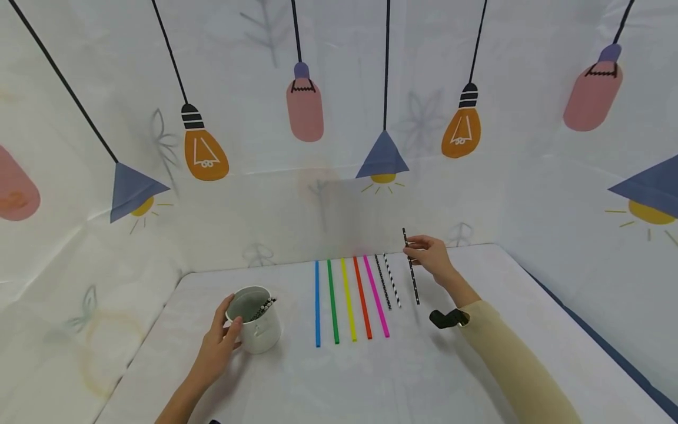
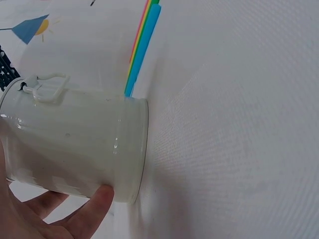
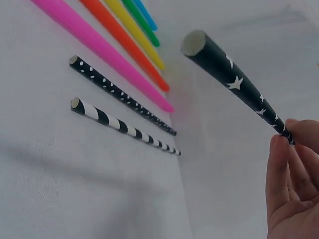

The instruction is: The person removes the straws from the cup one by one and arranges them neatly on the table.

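My left hand grips a white enamel-like cup that stands on the table and has a small handle. Patterned black-and-white straws lean inside it. On the right, my right hand pinches a black paper straw with white stars near its far end, above the tabletop. To its left a row of straws lies side by side: blue, green, yellow, red-orange, pink, black with white dots and black-and-white striped.
A white cloth covers the table. Behind it rises a white backdrop printed with hanging lamps and bulbs. A dark strap-like piece is at my right wrist, by the beige sleeve.
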{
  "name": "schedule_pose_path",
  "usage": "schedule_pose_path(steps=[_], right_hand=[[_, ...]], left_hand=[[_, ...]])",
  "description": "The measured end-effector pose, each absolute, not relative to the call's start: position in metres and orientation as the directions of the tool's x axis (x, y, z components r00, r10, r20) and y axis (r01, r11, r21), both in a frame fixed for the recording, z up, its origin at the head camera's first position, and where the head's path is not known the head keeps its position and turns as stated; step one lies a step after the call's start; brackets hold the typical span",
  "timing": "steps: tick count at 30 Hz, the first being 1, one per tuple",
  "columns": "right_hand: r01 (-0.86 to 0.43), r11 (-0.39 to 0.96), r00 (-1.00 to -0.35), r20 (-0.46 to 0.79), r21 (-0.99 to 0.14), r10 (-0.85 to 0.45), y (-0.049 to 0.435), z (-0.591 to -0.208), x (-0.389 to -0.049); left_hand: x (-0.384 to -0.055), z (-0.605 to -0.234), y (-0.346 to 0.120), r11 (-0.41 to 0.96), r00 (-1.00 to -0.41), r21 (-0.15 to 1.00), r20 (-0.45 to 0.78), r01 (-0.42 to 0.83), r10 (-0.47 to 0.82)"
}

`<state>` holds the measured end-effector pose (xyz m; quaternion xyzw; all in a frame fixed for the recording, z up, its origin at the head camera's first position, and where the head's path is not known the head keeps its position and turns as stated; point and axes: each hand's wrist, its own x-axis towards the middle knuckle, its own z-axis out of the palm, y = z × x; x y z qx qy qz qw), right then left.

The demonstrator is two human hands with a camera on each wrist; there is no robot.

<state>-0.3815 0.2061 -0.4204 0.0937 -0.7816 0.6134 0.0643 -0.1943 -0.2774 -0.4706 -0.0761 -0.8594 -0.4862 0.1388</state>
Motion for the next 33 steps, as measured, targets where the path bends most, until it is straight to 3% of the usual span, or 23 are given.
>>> schedule_pose_path(steps=[9,18,33], right_hand=[[-0.174,0.288,-0.985,0.166,-0.942,-0.051,0.199,-0.433,-0.408],[-0.077,0.416,-0.996,0.086,-0.906,0.004,0.199,-0.458,-0.425],[-0.031,0.547,-0.999,0.043,-0.837,0.01,0.191,-0.482,-0.432]], left_hand=[[-0.199,-0.462,-0.278,0.5,-0.958,0.829,0.287,0.249,0.001],[-0.201,-0.446,-0.271,0.328,-0.991,0.935,0.124,0.136,0.055],[-0.19,-0.45,-0.275,0.247,-1.0,0.969,0.014,0.018,0.016]])
